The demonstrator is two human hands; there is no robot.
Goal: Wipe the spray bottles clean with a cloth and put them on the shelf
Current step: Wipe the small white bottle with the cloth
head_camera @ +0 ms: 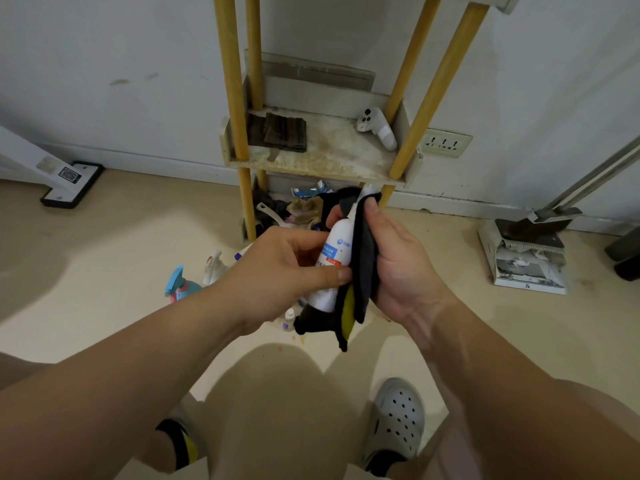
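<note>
A slim white plastic bottle (335, 252) with a blue and red label is held in front of the shelf (332, 157), below its stained board. The smooth cylinder is gripped by the left hand (287, 268), whose fingers are curled round its lower half with the thumb pressed across the label. A soft dark cloth (364, 268) with a yellow patch is draped along the bottle's side and over its top. It is clamped against the bottle by the right hand (393, 258), with the thumb laid near the cap and the fingers closed behind the fabric.

The shelf is built of round yellow wooden posts and a pale, mottled board with a low rim. On that board a folded brown ribbed rag (284, 133) is laid toward the left posts and a white plastic controller (376, 128) toward the right posts.

On the floor in front of the shelf and to its left, a blue trigger sprayer (180, 285) and a white trigger bottle (213, 266) are seen close together. A small clear bottle (288, 318) is seen just below the left hand. To the right of the shelf a wall socket (446, 143) is set into the plaster.
</note>
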